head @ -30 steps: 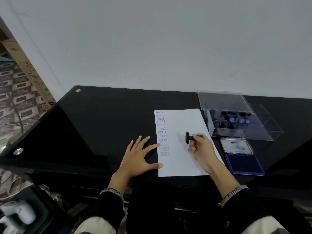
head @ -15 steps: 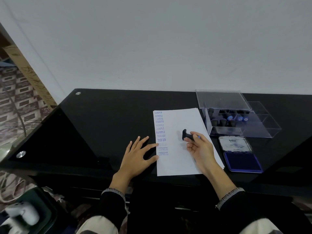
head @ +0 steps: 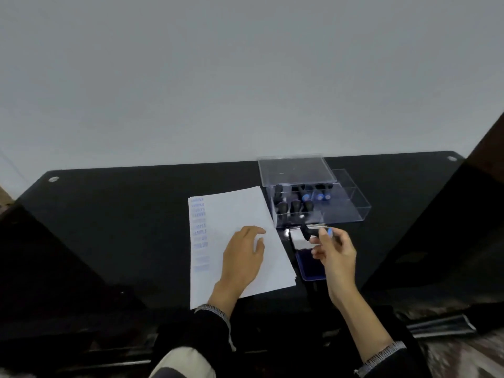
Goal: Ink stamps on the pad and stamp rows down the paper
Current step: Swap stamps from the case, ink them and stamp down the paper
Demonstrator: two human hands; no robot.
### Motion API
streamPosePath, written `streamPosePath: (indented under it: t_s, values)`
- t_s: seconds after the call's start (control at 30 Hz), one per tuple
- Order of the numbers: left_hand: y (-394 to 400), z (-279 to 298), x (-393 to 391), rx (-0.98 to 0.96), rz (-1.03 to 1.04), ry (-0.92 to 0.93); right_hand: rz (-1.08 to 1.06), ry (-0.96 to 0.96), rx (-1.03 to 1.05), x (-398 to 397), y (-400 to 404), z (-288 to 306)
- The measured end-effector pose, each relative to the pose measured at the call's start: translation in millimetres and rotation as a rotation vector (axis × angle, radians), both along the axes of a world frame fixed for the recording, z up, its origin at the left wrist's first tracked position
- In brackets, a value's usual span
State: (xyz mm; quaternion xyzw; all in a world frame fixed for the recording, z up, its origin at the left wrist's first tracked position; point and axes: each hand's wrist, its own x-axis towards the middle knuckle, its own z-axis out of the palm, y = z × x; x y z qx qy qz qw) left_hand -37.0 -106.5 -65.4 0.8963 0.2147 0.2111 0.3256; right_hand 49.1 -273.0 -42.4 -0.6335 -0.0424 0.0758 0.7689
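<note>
Already one column of blue stamped rows point(head: 200, 233) down left edge of paper point(head: 240, 211), rest of sheet blank; left hand point(head: 241, 259) flat on paper, fingers relaxed, holding nothing; right hand point(head: 336, 256) pinches black stamp point(head: 306, 232) above ink pad point(head: 309, 266), beside paper on black counter point(head: 122, 214); clear box point(head: 341, 211) of more stamps behind; re-inking likely next, more columns left

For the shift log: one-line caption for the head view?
Left hand rests on stamped paper; right hand holds stamp above ink pad.
</note>
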Motion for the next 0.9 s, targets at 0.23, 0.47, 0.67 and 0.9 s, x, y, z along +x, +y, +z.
streamPosePath:
  t_s: [0.23,0.47,0.67,0.9]
  values:
    - [-11.3,-9.7,32.9,0.072,-0.083,0.007,0.033,-0.054,-0.062,17.5,-25.9,-14.7]
    - [-7.2,-20.0,33.1,0.084,-0.086,-0.022,0.123,-0.248,-0.127,52.0,6.8,13.6]
    - [-8.0,-21.0,32.7,0.096,-0.085,-0.067,0.146,-0.417,-0.350,122.7,69.6,37.0]
    - [-8.6,-23.0,33.8,0.104,-0.066,-0.081,0.382,-0.466,-0.817,179.1,104.6,29.4]
